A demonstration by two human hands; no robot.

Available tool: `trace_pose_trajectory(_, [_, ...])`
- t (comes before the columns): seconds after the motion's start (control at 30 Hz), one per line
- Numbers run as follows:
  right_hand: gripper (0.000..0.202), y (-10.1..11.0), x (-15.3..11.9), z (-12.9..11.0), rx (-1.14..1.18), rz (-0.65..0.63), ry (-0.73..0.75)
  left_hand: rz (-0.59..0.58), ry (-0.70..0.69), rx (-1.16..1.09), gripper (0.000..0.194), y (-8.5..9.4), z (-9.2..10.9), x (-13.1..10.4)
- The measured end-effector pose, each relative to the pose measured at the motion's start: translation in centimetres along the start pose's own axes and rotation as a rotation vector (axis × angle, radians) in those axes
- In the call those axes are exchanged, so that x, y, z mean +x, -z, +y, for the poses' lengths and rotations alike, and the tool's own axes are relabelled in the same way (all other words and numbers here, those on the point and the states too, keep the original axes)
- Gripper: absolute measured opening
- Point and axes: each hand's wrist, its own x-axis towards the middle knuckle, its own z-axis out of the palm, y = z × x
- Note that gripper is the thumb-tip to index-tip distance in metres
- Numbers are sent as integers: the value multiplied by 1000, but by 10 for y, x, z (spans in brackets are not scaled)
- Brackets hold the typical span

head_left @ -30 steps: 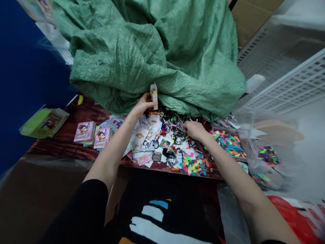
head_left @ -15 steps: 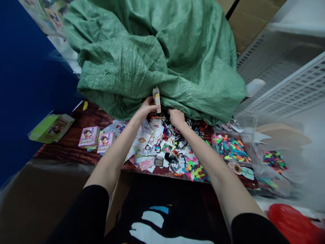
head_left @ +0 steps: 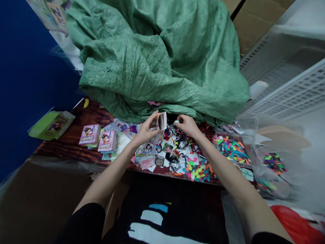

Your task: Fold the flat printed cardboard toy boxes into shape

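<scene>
My left hand (head_left: 147, 130) is closed around a small cardboard box (head_left: 163, 121), whose open end is tilted toward the right. Just to the right of it, my right hand (head_left: 188, 126) pinches a small pale round piece (head_left: 176, 121); its exact kind is too small to make out. Both hands hover over a heap of loose cards (head_left: 147, 164) and dark hair ties (head_left: 180, 143). At the heap's near right lie brightly coloured small pieces (head_left: 196, 170). Two pink printed boxes (head_left: 107, 141) stand left of my left forearm.
A large green woven sack (head_left: 162, 67) bulges over the back of the wood-patterned table (head_left: 63, 151). An open green box (head_left: 52, 126) lies at the far left. On the right are clear bins with colourful pieces (head_left: 232, 148), a white perforated basket (head_left: 291, 89) and a red bag (head_left: 291, 223).
My left hand has lowered and tipped the small box, which stood upright before. My right hand has drawn back from the sack's edge, now with a pale round piece in its fingers.
</scene>
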Motion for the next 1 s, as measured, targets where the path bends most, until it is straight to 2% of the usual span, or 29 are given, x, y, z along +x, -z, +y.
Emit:
trace_pose_trajectory(0.1, [22, 26, -29, 0, 328, -104, 48, 4, 41, 28, 71, -7, 6, -28])
trace_pose_trajectory(0.17, [27, 47, -49, -4, 447, -102, 103, 3, 51, 12, 68, -10, 9, -44])
trace_pose_trajectory(0.23, [28, 67, -70, -12, 450, 7, 150, 3, 38, -2, 65, -14, 11, -56])
trace_pose_trajectory(0.3, [24, 81, -88, -24, 384, 174, 177, 0, 25, 8, 64, -17, 14, -65])
trace_pose_trajectory(0.37, [20, 86, -102, -39, 387, 223, 190, -20, 29, 62, 62, -22, 18, -70])
trace_pose_trajectory(0.47, [17, 74, -112, -61, 430, 11, 208, -40, 21, 206, 62, -32, 22, -74])
trace_pose_trajectory(0.53, [13, 56, -111, -70, 321, -99, 197, -21, -6, 300, 63, -38, 20, -78])
trace_pose_trajectory(0.67, [13, 22, -101, -76, -55, -139, 102, 27, -31, 465, 68, -45, 9, -90])
trace_pose_trajectory(0.73, [18, 12, -98, -75, -118, -179, 97, 36, -9, 520, 69, -45, 4, -97])
trace_pose_trajectory(0.83, [20, 9, -94, -70, -28, -210, 133, 44, 54, 533, 68, -44, 2, -103])
trace_pose_trajectory(1.0, [19, 16, -86, -65, 330, -137, 276, 35, 122, 479, 68, -45, 3, -104])
